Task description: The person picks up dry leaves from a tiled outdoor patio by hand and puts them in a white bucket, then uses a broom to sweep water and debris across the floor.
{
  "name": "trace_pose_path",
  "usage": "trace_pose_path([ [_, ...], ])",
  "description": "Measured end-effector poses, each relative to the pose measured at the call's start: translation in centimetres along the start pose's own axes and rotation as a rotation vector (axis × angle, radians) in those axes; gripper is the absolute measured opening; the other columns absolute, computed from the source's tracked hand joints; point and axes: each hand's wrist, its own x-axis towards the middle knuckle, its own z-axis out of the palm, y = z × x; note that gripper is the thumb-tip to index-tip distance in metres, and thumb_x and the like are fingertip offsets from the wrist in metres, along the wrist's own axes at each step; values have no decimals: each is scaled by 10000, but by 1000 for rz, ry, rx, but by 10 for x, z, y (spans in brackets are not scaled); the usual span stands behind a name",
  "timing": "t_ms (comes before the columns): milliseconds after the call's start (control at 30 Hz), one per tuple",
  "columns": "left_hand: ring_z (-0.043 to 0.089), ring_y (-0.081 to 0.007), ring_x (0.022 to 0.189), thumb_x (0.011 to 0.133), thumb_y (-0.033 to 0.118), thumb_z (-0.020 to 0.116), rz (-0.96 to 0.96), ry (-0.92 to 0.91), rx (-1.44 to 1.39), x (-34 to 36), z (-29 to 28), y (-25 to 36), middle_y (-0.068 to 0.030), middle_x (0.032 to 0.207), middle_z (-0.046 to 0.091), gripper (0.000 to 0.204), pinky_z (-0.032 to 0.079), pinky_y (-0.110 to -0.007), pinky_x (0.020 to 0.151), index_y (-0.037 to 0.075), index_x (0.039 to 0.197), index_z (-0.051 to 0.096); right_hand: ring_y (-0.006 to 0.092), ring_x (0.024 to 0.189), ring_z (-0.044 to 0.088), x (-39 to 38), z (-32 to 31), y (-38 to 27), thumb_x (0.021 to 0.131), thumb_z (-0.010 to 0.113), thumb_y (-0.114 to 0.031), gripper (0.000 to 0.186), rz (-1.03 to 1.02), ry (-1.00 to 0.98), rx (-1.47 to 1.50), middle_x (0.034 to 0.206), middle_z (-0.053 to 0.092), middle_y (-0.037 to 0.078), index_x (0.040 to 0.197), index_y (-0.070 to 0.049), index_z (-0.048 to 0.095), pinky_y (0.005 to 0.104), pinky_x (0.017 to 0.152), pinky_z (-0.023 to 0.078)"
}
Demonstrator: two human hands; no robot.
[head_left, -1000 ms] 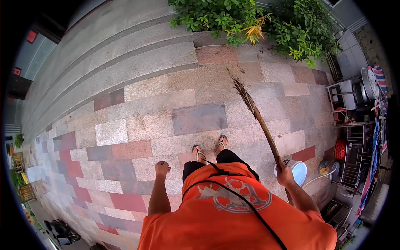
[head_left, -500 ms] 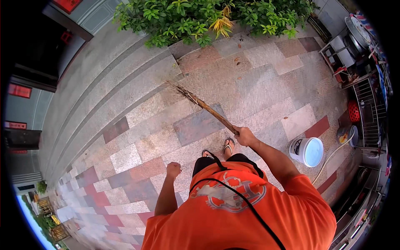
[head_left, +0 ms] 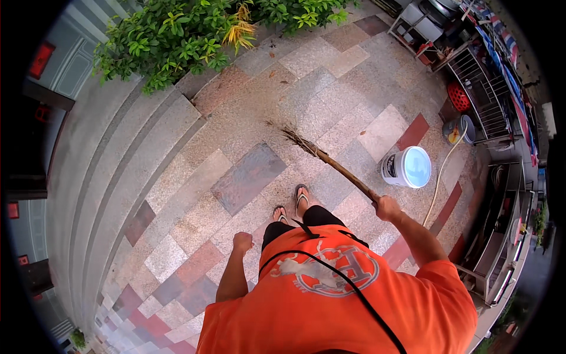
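Note:
My right hand (head_left: 386,207) grips a long brown stick broom (head_left: 339,168), its frayed twig end pointing forward and left over the tiled paving (head_left: 247,180); whether it touches the ground I cannot tell. My left hand (head_left: 242,243) hangs curled at my left side, with nothing seen in it. My sandalled feet (head_left: 302,197) stand on the tiles below. A white bucket (head_left: 413,167) of pale bluish liquid stands beyond my right hand, beside a light hose (head_left: 441,177).
Curved stone steps (head_left: 112,165) rise on the left to doorways. Leafy bushes (head_left: 162,41) border the top. Along the right stand metal racks (head_left: 480,94), a red basket (head_left: 458,96), a darker bucket (head_left: 458,130) and a long metal trough-like unit (head_left: 495,218).
The broom has swung from my right toward the front, its tip passing left, then slightly back right. My view has turned, so the bushes sit further left and the bucket higher in view.

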Motion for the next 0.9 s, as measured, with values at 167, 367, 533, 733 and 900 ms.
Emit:
trace_pose_path([
  [167, 676, -255, 571, 809, 97, 580, 300, -158, 706, 12, -17, 17, -161, 744, 680, 171, 550, -363, 540, -51, 804, 666, 420, 929, 665, -2, 9, 57, 918, 554, -213, 542, 125, -72, -42, 972, 693, 230, 1448, -256, 451, 499, 831, 526],
  [367, 680, -263, 596, 809, 102, 599, 592, 50, 1026, 22, -23, 87, -166, 795, 694, 169, 570, -363, 566, -42, 844, 678, 406, 973, 672, 141, -62, 126, 887, 497, -104, 577, 244, 140, -8, 1046, 685, 240, 1458, -142, 424, 507, 812, 540],
  [533, 657, -182, 567, 873, 96, 585, 102, 145, -29, -16, 114, 184, -88, 698, 640, 137, 551, -299, 522, -12, 829, 657, 425, 874, 681, 106, -91, 216, 866, 494, -60, 605, 242, 220, 87, 953, 688, 259, 1464, -123, 425, 505, 747, 546],
  [733, 670, -191, 608, 875, 126, 618, 203, -38, 235, -13, 239, 256, -117, 763, 679, 171, 555, -320, 546, -38, 909, 655, 470, 792, 646, -92, 4, 260, 926, 582, -202, 571, 323, 122, 361, 827, 653, 286, 1471, -261, 421, 564, 701, 506],
  [900, 690, -213, 627, 876, 114, 613, 335, -204, 429, 0, 334, 326, -135, 798, 703, 181, 560, -327, 578, -41, 948, 670, 436, 691, 637, -291, 119, 222, 907, 605, -221, 570, 519, 28, 453, 727, 620, 246, 1455, -238, 450, 562, 645, 505],
])
